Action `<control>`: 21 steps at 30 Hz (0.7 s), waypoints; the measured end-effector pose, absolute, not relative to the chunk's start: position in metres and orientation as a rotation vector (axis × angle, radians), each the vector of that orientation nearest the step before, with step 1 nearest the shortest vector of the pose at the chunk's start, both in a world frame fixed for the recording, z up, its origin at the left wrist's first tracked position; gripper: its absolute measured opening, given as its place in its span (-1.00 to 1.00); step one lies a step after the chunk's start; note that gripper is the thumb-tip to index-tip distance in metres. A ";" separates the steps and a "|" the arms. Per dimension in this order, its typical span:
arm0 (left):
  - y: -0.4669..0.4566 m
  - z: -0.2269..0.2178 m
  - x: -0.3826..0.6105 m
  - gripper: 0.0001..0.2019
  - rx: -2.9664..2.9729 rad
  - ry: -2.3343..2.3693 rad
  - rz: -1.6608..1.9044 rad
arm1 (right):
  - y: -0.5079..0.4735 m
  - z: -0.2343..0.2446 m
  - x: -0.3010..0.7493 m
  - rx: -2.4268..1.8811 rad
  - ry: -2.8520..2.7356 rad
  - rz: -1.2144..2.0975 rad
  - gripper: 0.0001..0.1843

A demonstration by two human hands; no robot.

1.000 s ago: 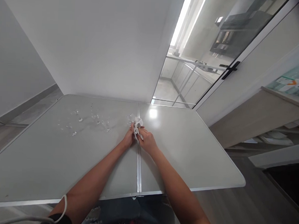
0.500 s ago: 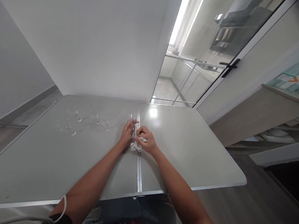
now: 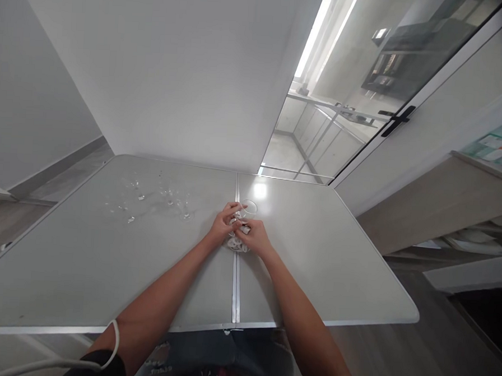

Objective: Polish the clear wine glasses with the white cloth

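Observation:
A clear stemmed glass (image 3: 250, 208) is held above the middle of the table, its round mouth facing up and away from me. My left hand (image 3: 223, 223) is closed around its near left side. My right hand (image 3: 257, 237) pinches a crumpled white cloth (image 3: 237, 244) against the lower part of the glass. The cloth hangs below my fingers, and its patterned folds are partly blurred. Both hands meet at the stem, hiding most of it. Off to the left stand several clear stemmed glasses (image 3: 186, 211), faint against the tabletop.
The pale table (image 3: 314, 270) has a metal seam (image 3: 236, 294) down its middle. A white wall (image 3: 189, 84) rises behind it. To the right are a glass door with a black handle (image 3: 398, 121) and a wooden shelf (image 3: 443, 204). A white cable (image 3: 114, 343) crosses my left forearm.
The glass has shifted right and its mouth has tipped to the right. My hands have come closer together, with the cloth now at its lower part. The view has turned slightly.

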State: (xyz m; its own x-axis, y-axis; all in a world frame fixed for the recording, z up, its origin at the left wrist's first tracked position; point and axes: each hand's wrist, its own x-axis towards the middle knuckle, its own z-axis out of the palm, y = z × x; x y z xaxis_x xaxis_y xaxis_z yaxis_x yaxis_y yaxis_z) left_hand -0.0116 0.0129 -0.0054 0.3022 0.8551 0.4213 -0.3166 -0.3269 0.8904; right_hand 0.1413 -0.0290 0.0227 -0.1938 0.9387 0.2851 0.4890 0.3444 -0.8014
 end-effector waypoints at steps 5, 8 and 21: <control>0.014 -0.006 -0.011 -0.40 1.513 0.642 1.274 | -0.020 0.017 0.153 -1.366 -1.786 0.567 -0.72; 0.013 -0.004 -0.011 -0.53 1.470 0.812 1.314 | -0.011 0.014 0.168 -1.506 -1.665 0.442 -0.73; 0.011 -0.001 -0.009 -0.70 1.419 0.939 1.270 | 0.014 -0.004 0.234 -2.013 -1.333 0.183 -0.67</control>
State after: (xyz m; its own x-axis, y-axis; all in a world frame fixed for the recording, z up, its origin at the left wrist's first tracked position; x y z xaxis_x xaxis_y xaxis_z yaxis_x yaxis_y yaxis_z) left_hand -0.0087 0.0112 -0.0007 0.1565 0.9597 0.2333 -0.0586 -0.2268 0.9722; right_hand 0.2337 0.0145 -0.0040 0.4594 0.8514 0.2532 0.7519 -0.2211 -0.6211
